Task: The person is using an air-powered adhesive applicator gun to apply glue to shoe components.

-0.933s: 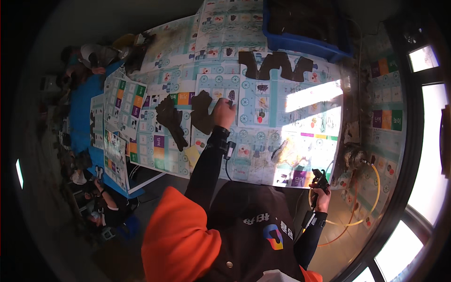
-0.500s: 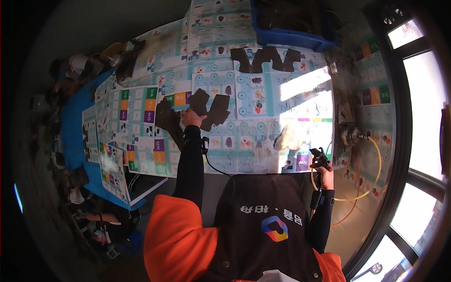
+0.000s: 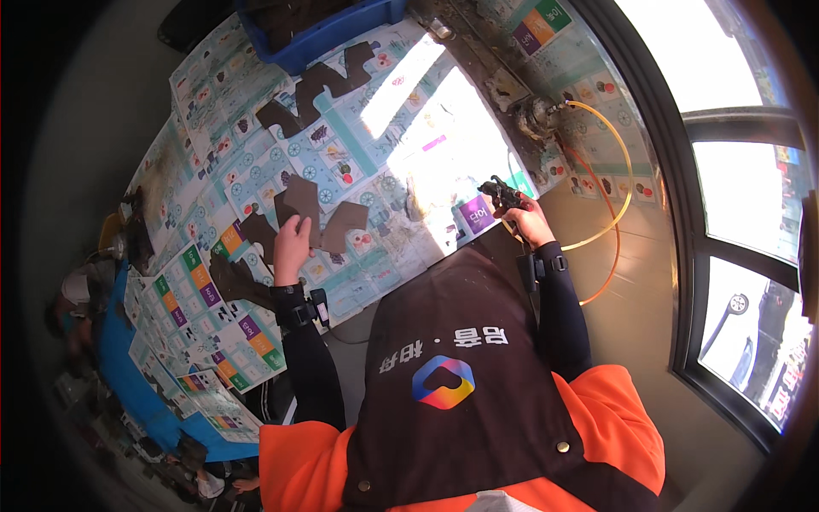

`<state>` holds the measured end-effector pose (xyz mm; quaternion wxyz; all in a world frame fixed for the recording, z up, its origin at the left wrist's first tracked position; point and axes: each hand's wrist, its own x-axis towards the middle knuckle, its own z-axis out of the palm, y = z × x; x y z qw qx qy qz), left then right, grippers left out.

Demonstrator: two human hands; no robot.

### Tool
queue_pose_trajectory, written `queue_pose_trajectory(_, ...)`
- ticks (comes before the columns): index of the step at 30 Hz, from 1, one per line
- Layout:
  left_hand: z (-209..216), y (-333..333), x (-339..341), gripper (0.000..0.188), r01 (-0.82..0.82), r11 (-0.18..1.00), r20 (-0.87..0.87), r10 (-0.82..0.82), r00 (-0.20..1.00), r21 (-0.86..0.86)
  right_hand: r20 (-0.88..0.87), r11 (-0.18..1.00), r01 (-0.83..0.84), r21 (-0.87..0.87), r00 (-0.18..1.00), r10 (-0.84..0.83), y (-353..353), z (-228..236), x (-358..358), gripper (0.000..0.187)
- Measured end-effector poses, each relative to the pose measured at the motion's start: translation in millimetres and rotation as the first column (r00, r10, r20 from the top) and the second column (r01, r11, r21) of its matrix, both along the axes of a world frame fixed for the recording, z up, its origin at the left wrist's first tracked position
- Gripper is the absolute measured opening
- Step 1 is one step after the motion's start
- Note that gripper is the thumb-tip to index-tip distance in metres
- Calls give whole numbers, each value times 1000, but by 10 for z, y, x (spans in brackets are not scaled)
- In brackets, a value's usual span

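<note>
Between the fingers of my left hand [image 3: 292, 253] is the edge of a flat brown cut piece [image 3: 343, 225], its angled arms fanned out over the sheet-covered table. Other dark brown pieces [image 3: 232, 277] lie in a loose pile just left of that hand, partly behind the wrist. My right hand [image 3: 531, 225] is closed around a small black spray gun [image 3: 503, 193] at the table's right edge. Its nozzle end points left over the table.
Zigzag brown pieces [image 3: 320, 88] lie farther back, beside a blue bin [image 3: 337, 36]. To the right stand a grimy metal pot [image 3: 536, 118], a looping yellow hose [image 3: 629, 175] and an orange hose [image 3: 616, 239]. Printed sheets [image 3: 375, 277] cover the table; sunlight glares on them.
The view has swung, so the table appears tilted and shifted left. My left hand still has the brown piece, which now lies more spread out. The spray gun stays in my right hand.
</note>
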<state>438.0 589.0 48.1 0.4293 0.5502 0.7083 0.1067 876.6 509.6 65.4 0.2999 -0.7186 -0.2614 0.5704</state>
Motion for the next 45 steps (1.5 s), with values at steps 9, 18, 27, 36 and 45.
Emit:
queue_pose_trajectory(9,-81,-113,1600,24,198,978,487,-201,850,59,24,999,26,-30,999,-25,-139,-103,125,45)
queue_pose_trajectory(18,-1075,-241,1623,30,360,922,143,-379,914,144,85,995,-34,-92,996,42,-210,-213,16,46)
queue_pose_trajectory(27,-1192,-301,1539,30,285,956,168,-292,941,68,181,948,-298,-110,932,314,75,-298,-227,55)
queue_pose_trajectory(36,-1217,-307,1510,25,216,939,81,-245,966,267,221,922,-386,-1,899,377,417,-179,-558,24)
queue_pose_trajectory(45,-1528,-322,1340,26,-1,988,389,-61,919,156,270,905,-421,64,880,391,471,-659,-638,19)
